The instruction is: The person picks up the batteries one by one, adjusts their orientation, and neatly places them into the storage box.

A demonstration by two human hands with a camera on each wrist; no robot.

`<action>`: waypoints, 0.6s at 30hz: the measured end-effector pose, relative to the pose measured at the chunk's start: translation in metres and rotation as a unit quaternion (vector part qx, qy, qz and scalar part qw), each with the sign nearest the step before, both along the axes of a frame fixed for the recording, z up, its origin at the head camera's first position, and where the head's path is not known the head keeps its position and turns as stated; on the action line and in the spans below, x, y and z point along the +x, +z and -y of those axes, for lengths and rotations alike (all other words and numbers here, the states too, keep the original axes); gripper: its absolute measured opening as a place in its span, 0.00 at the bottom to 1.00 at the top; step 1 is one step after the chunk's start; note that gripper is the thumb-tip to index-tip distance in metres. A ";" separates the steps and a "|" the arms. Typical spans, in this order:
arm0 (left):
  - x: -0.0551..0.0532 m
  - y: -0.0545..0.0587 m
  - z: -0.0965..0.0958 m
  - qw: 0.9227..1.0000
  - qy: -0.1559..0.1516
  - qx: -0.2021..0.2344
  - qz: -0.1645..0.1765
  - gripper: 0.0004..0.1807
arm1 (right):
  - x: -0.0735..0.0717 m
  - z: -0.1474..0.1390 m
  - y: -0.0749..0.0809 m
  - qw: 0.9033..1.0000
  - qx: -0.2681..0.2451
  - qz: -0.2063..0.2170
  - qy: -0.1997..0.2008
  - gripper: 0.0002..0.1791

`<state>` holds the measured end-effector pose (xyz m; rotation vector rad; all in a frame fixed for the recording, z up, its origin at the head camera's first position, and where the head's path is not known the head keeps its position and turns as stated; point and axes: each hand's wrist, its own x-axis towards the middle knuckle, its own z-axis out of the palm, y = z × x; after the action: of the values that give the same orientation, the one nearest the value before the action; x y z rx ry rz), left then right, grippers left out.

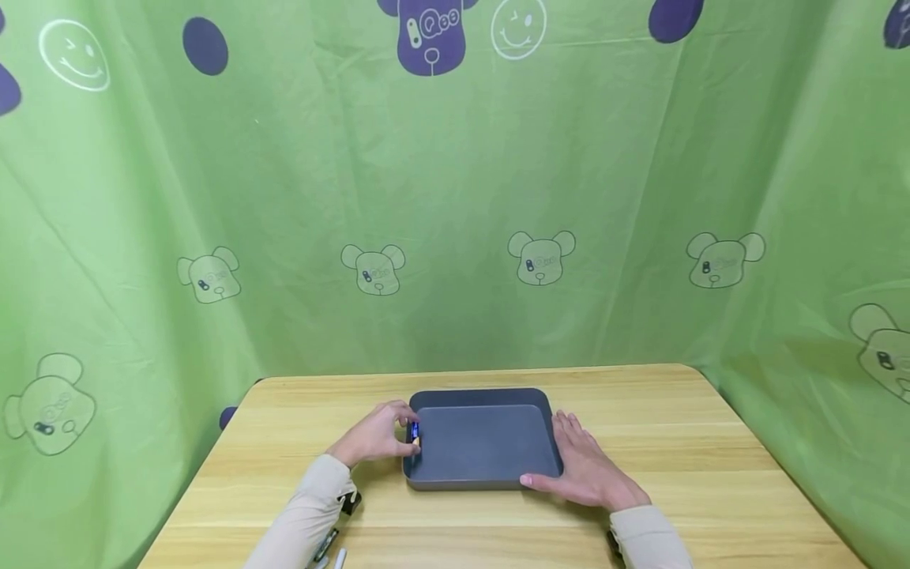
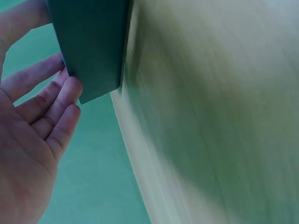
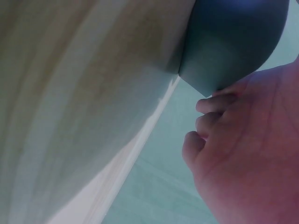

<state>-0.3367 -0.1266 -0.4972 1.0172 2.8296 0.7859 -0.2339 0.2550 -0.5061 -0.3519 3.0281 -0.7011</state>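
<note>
A shallow dark grey rectangular tray (image 1: 483, 446) lies on the wooden table between both hands. At its left rim, my left hand (image 1: 380, 433) pinches a small blue-and-dark item with a yellowish end (image 1: 415, 432) between thumb and fingers; its exact kind is too small to tell. The left wrist view has the left hand (image 2: 32, 121) beside the tray's outer wall (image 2: 93, 51), and the small item is hidden there. My right hand (image 1: 586, 468) rests against the tray's right side, fingers extended and thumb on the front rim. In the right wrist view, the tray's corner (image 3: 224, 51) meets the right hand (image 3: 252, 140).
Near the table's front edge, partly behind the left forearm, are white pen-like sticks (image 1: 340, 558) and a dark slim object (image 1: 326, 545). A green printed curtain (image 1: 455, 316) hangs behind and beside the light wooden table (image 1: 711, 474).
</note>
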 end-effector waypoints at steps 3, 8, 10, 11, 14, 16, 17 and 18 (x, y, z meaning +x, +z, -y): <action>-0.001 -0.002 0.000 1.000 -0.001 -0.003 -0.001 0.31 | 0.000 0.001 0.000 1.000 -0.001 0.000 0.001 0.73; -0.003 -0.005 -0.001 1.000 -0.009 -0.016 -0.011 0.30 | -0.001 0.001 0.001 1.000 0.000 0.001 -0.001 0.73; -0.003 -0.006 -0.002 1.000 -0.011 -0.022 -0.014 0.30 | 0.000 0.001 0.001 1.000 0.000 0.001 -0.001 0.73; -0.003 -0.006 -0.002 0.999 -0.012 -0.025 -0.016 0.30 | 0.000 0.001 0.001 1.000 0.001 0.002 -0.001 0.73; -0.004 -0.007 -0.002 0.999 -0.010 -0.037 -0.020 0.30 | 0.000 0.001 0.001 1.000 0.000 0.003 0.000 0.73; -0.004 -0.007 -0.003 0.998 -0.009 -0.049 -0.026 0.30 | 0.000 0.001 0.000 1.000 0.001 0.004 -0.002 0.73; -0.004 -0.007 -0.004 0.998 -0.007 -0.057 -0.029 0.29 | 0.000 0.001 0.000 1.000 0.001 0.005 -0.002 0.73; -0.004 -0.007 -0.005 0.997 -0.005 -0.065 -0.031 0.29 | 0.000 0.001 0.000 1.000 0.002 0.004 -0.002 0.73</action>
<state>-0.3411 -0.1221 -0.5037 1.0545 2.8803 0.5700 -0.2343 0.2541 -0.5062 -0.3438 3.0234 -0.6961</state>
